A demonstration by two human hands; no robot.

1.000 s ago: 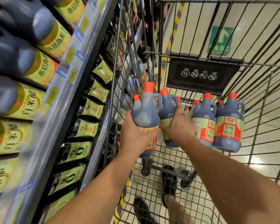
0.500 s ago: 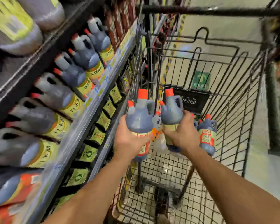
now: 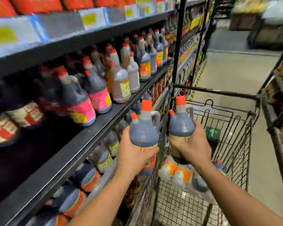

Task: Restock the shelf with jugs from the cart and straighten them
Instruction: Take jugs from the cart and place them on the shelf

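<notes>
Both hands are full here. The left hand (image 3: 132, 154) is wrapped around the lower body of the left jug (image 3: 143, 129), holding it upright just left of the wire cart (image 3: 216, 91), over on the shelf (image 3: 88, 132) side. The right hand (image 3: 193, 147) grips the right jug (image 3: 180, 123) around its label, upright above the cart's left edge. Both have dark liquid and orange caps. More jugs (image 3: 175, 173) sit down inside the cart, pretty blurry. Left of the cart, shelved jugs (image 3: 119, 82) stand in a row.
</notes>
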